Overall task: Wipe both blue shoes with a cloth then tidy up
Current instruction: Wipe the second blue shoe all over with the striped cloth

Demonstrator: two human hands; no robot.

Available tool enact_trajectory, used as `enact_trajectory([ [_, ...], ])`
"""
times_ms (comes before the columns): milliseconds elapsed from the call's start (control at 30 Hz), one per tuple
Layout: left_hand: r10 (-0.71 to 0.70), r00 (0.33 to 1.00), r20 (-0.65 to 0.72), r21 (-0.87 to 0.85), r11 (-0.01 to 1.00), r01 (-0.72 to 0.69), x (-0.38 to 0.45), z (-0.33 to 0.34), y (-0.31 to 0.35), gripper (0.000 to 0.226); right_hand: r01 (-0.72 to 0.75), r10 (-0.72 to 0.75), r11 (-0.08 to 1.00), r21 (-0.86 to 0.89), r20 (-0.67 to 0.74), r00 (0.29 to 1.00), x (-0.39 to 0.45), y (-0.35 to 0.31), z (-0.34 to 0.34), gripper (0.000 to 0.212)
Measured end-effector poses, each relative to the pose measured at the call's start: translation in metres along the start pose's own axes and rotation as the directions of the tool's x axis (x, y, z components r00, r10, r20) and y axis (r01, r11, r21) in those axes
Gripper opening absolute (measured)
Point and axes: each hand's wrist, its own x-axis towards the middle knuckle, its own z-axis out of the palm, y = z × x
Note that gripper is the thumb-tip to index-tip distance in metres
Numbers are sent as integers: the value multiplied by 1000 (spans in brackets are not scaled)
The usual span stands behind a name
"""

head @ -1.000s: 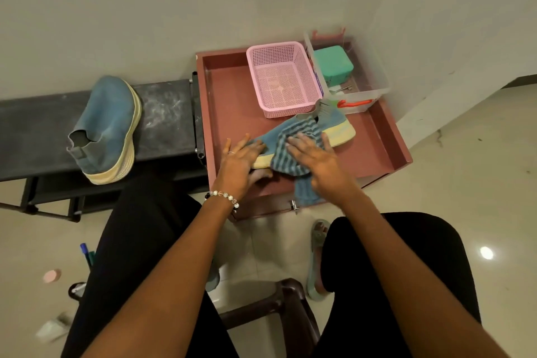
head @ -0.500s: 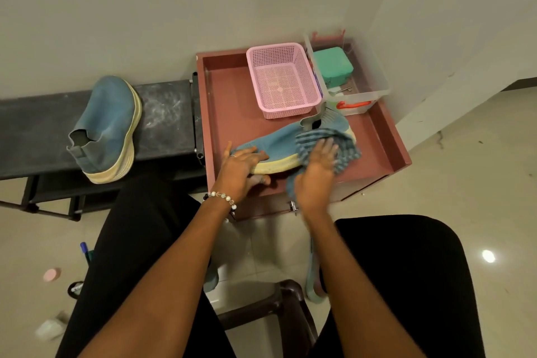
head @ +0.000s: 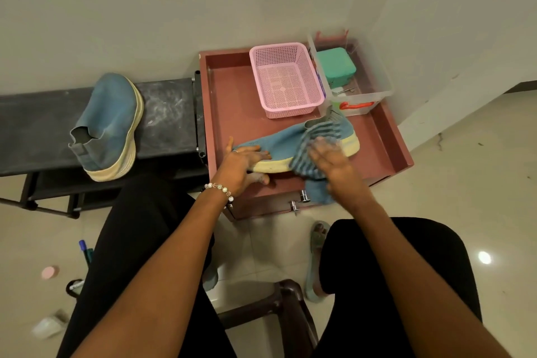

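One blue shoe (head: 279, 139) with a cream sole lies on its side in the red-brown tray (head: 389, 136), toe to the left. My left hand (head: 244, 166) holds its toe end, fingers over the upper and thumb under the sole. My right hand (head: 331, 160), blurred, presses a blue striped cloth (head: 316, 131) flat against the heel half, fingers straight. The cloth's lower end hangs over the tray's front edge. The second blue shoe (head: 110, 122) stands on the black bench (head: 168, 113) to the left, untouched.
A pink mesh basket (head: 286, 78) sits at the tray's back, next to a clear box (head: 374, 81) holding a green case (head: 335, 70). Walls close in behind and to the right. My knees and a dark stool (head: 287, 296) are below the tray.
My right hand has slid the cloth along the shoe from its middle toward the heel. My left hand has stayed on the toe end.
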Motion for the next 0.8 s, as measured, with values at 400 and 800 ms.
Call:
enact_trajectory([
  [400, -49, 998, 35, -31, 998, 50, 6, -5, 0, 55, -797, 805, 590, 127, -19, 593, 26, 26, -27, 35],
  [800, -107, 994, 15, 44, 993, 107, 11, -8, 2, 50, -539, 544, 827, 160, 16, 839, 29, -111, 26, 55],
])
